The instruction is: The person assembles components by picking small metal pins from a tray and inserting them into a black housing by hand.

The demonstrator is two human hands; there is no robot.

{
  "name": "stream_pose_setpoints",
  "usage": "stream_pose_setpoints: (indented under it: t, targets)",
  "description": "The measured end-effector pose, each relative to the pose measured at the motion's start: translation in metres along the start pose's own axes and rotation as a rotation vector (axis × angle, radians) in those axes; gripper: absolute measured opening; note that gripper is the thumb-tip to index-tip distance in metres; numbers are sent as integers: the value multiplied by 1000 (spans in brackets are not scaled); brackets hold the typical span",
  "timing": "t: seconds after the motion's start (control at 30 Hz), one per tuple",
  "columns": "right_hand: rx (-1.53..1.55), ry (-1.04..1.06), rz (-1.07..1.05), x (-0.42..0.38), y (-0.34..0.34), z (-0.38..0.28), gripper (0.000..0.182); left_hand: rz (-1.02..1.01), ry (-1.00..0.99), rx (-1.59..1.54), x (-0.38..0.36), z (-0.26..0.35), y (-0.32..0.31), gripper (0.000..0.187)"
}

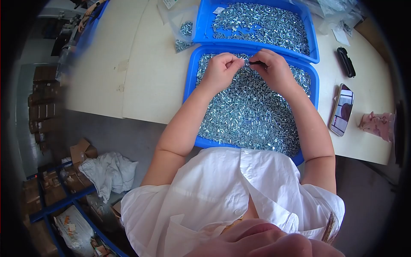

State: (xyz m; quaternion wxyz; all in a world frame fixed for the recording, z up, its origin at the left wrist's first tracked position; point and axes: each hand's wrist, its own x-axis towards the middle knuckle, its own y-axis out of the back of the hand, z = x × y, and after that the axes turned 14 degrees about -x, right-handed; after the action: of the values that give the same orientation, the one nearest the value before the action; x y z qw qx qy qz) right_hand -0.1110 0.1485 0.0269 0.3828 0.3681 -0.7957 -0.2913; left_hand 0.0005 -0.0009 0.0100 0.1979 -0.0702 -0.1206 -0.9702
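- Fingers: the left hand (221, 68) pinches a small metal piece (240, 62) between thumb and forefinger; the right hand (276, 70) is closed on a thin dark tool (258, 63).
- Location: both hands meet at upper centre of the frame, over the near blue bin (190, 81) filled with small metal parts (248, 115).
- Technique, as a judgement: wrists braced low over the parts should steady both pinches; a light grip avoids dropping the piece.
- Orientation: the tool's long axis runs roughly left to right, its tip toward the left hand; the pinched piece is too small to judge.
- Surroundings: a second blue bin (314, 40) lies beyond; a phone (342, 109) rests right of centre.
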Motion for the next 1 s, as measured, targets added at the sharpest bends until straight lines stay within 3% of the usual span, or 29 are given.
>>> stream_pose_setpoints:
  t: [0.17,0.23,0.37,0.47,0.53,0.67,0.77,0.83,1.0]
  targets:
    - [14,-7,2,0,0,-1,13,30,109,-196,-1,6,-2,12]
    - [8,-16,0,0,2,-1,13,-1,-76,96,-2,8,0,14]
    - [5,-15,0,1,2,-1,14,-24,-35,62,0,2,1,12]
    - [9,-12,-2,0,1,1,14,24,-118,-18,1,-1,-1,10]
    - [3,-10,3,0,0,1,14,-3,-29,24,-2,5,-1,10]
    - [-2,-10,6,0,0,2,13,-16,-33,54,-1,3,-1,11]
    - [-6,-42,-6,1,1,0,12,68,17,-24,2,-4,0,11]
    - [0,-49,-9,1,1,1,11,15,203,7,2,-5,6,12]
    - [13,-65,-15,1,0,1,11,-201,53,358,-4,8,11,15]
